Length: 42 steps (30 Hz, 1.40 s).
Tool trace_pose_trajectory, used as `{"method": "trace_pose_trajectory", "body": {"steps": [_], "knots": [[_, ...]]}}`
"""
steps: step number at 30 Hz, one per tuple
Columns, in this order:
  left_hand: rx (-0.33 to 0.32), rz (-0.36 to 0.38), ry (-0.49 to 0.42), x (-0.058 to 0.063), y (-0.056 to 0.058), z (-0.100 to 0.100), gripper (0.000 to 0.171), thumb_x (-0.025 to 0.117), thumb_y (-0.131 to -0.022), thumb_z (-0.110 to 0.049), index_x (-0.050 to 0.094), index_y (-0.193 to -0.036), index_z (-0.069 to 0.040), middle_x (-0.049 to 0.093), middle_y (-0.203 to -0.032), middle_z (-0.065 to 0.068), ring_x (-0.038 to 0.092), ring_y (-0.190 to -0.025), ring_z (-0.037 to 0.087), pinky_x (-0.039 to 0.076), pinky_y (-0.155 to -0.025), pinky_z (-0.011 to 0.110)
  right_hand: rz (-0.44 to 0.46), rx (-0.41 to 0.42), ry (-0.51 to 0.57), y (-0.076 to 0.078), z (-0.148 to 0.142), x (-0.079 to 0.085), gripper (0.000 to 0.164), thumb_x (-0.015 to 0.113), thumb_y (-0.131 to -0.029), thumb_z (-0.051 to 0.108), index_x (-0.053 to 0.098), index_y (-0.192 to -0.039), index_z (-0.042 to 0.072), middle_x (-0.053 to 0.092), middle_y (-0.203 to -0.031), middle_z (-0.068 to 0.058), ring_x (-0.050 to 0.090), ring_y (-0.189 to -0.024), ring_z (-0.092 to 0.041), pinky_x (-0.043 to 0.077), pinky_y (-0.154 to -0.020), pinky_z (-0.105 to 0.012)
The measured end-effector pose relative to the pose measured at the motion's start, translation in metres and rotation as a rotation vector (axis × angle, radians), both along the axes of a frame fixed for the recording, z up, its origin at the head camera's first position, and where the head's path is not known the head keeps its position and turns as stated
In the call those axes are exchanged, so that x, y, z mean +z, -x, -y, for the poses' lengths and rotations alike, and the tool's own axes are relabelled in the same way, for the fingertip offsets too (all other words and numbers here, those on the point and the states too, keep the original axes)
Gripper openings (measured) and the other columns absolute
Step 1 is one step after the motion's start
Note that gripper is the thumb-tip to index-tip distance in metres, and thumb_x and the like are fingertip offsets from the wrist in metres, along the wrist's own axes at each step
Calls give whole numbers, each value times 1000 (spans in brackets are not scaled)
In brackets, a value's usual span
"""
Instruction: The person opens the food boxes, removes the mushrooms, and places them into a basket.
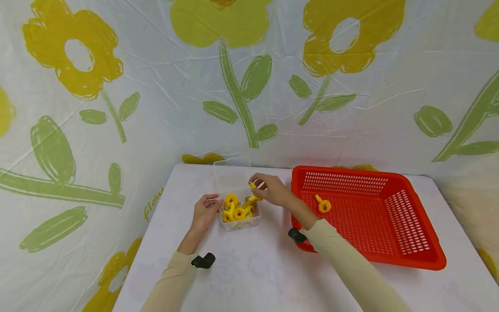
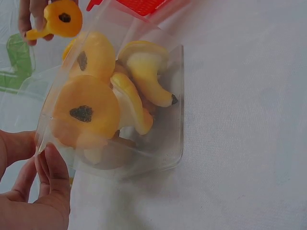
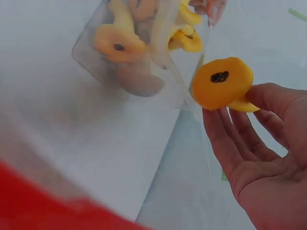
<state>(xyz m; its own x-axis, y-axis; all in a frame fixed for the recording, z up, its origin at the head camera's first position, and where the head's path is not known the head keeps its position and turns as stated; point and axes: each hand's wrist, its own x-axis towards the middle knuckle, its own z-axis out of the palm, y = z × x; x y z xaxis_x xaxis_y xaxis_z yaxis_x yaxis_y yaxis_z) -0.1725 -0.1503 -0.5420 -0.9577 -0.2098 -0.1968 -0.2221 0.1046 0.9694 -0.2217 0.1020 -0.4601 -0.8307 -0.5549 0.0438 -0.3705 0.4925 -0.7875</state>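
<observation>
A clear plastic box with a raised transparent lid stands on the table, with several yellow toy mushrooms piled inside. My left hand pinches the box's left rim between thumb and fingers, as the left wrist view shows. At the right side of the box, my right hand holds one yellow mushroom by its stem, between thumb and fingers. This mushroom's rounded cap with a dark centre faces the right wrist camera. It is just above the box rim in the head view.
To the right is a large red perforated basket, partly under my right forearm. One yellow mushroom lies on its floor. Behind the white table hangs a flower-printed cloth.
</observation>
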Motion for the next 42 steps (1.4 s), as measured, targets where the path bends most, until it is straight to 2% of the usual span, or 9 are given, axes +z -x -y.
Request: {"method": "trace_pose_trajectory", "body": {"steps": [6, 12, 16, 23, 25, 32, 38, 42], "knots": [[-1, 18, 6, 0, 0, 0, 39, 73, -97, -15, 61, -130, 2, 68, -103, 11, 62, -85, 23, 56, -76, 23, 62, -48, 45, 0, -21, 6, 25, 67, -99, 11, 65, -122, 1, 68, -111, -14, 69, -96, -30, 61, -81, -36], [3, 18, -4, -1, 0, 0, 38, 73, -97, -14, 61, -129, 2, 68, -103, 11, 61, -82, 20, 55, -74, 20, 139, -91, 132, 1, -48, 10, 26, 67, -100, 11, 64, -122, -1, 64, -111, -17, 70, -91, -29, 61, -81, -37], [4, 19, 0, -2, 1, 0, 38, 73, -97, -14, 61, -129, 2, 68, -103, 12, 60, -81, 18, 54, -73, 19, 170, -122, 150, 0, -69, 13, 28, 66, -100, 12, 63, -125, -2, 62, -115, -20, 68, -95, -31, 61, -84, -40], [10, 31, 25, -3, 1, 0, 37, 73, -97, -17, 62, -128, -1, 68, -104, 13, 60, -80, 15, 54, -74, 20, 241, -189, 168, -4, -107, 12, 33, 66, -102, 17, 61, -130, -1, 61, -115, -20, 63, -103, -32, 59, -86, -29], [9, 35, 24, -3, 1, 0, 36, 73, -97, -17, 62, -128, -1, 68, -104, 13, 60, -81, 16, 55, -75, 20, 265, -196, 180, -6, -117, 14, 36, 65, -102, 17, 59, -131, -3, 60, -117, -21, 62, -106, -33, 59, -89, -33], [10, 50, 36, -3, 1, 0, 38, 73, -98, -19, 62, -129, -2, 68, -107, 13, 60, -84, 18, 57, -81, 26, 291, -227, 123, -8, -143, 10, 40, 65, -103, 23, 57, -133, -2, 60, -125, -21, 64, -110, -34, 58, -90, -35], [14, 44, 31, -2, 0, 0, 36, 73, -98, -19, 62, -128, -2, 68, -107, 13, 60, -85, 18, 54, -75, 18, 311, -209, 87, -10, -157, -1, 43, 65, -103, 20, 55, -135, -7, 60, -124, -23, 65, -110, -36, 56, -95, -48], [12, 38, 22, -2, 0, -1, 36, 73, -98, -17, 62, -128, -1, 68, -105, 13, 60, -83, 17, 53, -73, 17, 318, -187, 43, -10, -162, -10, 40, 66, -101, 17, 57, -132, -7, 62, -116, -21, 63, -103, -35, 58, -90, -48]]}}
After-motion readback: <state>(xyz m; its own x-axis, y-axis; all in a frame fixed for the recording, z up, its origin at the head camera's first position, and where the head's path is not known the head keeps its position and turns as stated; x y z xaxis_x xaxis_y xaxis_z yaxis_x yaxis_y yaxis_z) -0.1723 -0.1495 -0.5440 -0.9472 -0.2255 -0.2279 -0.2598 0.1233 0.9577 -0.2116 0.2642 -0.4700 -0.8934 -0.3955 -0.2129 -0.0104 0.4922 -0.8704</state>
